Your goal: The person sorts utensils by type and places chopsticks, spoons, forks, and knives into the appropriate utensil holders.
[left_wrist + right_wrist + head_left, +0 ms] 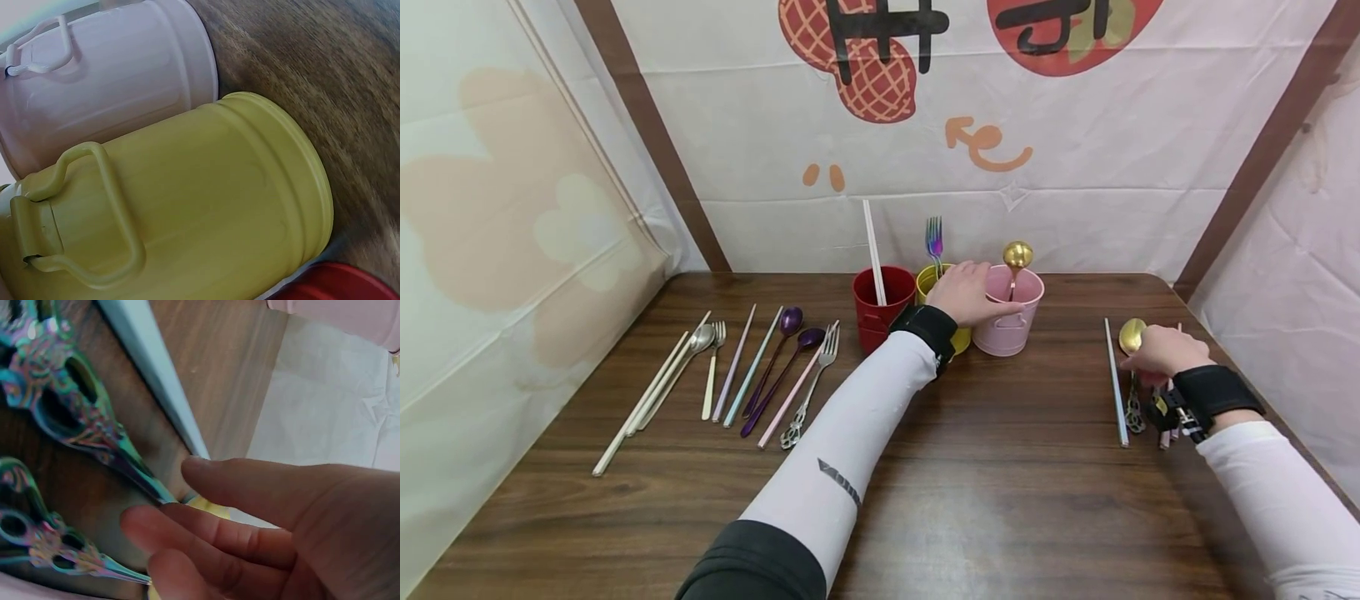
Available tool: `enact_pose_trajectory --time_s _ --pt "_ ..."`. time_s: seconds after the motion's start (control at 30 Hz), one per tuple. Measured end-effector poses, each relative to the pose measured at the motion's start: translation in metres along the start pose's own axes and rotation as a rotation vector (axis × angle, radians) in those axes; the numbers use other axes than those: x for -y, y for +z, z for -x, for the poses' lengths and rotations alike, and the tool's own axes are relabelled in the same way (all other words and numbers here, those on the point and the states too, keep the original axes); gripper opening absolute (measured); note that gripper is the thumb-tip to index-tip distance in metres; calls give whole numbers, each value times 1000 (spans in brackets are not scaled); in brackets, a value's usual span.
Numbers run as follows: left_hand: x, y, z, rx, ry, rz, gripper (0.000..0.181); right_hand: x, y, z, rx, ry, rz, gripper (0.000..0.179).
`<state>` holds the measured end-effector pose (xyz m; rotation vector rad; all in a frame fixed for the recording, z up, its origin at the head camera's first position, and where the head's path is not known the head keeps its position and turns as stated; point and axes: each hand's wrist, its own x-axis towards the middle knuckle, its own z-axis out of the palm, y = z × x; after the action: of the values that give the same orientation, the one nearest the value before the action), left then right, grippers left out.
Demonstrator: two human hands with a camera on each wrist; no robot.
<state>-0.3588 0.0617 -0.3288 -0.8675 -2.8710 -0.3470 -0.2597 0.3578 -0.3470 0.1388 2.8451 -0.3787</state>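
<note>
My left hand (966,293) lies over the yellow bucket-shaped cup (961,343), its thumb stretched across the front of the pink cup (1009,337); whether it presses on either cup is unclear. A rainbow fork (934,237) stands in the yellow cup and a gold-headed utensil (1017,255) in the pink one. On the right, my right hand (1168,354) hovers at a gold-bowled spoon (1132,335) with an ornate rainbow handle (81,400). Thumb and fingertips are apart around the handle's narrow part. A second ornate handle (53,544) lies beside it.
A red cup (872,329) holding white chopsticks (874,250) stands left of the yellow one. Several chopsticks, purple spoons (790,321) and forks (827,350) lie at the left. A light-blue chopstick (1116,383) lies left of the right hand.
</note>
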Motion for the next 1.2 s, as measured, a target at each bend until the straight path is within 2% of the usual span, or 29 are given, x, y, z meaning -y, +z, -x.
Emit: enact_pose_trajectory --time_s 0.17,0.4,0.47,0.73,0.93,1.1,1.13,1.2 --pt "-2 -1 0 13 2 -8 80 -9 4 -3 50 18 -59 31" --pt "-4 -4 3 34 -4 0 80 -19 10 -10 91 -44 -259 23" --pt "-5 -4 4 37 -6 3 81 -20 12 -10 86 -52 -272 24" --pt "-4 -3 3 34 -19 2 83 -13 3 0 -44 -86 -150 33" --pt "-4 -4 3 38 -22 4 83 -10 -15 5 -103 -78 -252 33" --pt "-3 -4 3 36 -22 14 83 -5 -30 8 -226 -105 -284 35" --pt "-3 -4 3 35 -22 14 83 -4 -33 9 -248 -111 -309 34" --pt "-2 -4 4 33 -21 16 82 1 -38 10 -281 -119 -429 30"
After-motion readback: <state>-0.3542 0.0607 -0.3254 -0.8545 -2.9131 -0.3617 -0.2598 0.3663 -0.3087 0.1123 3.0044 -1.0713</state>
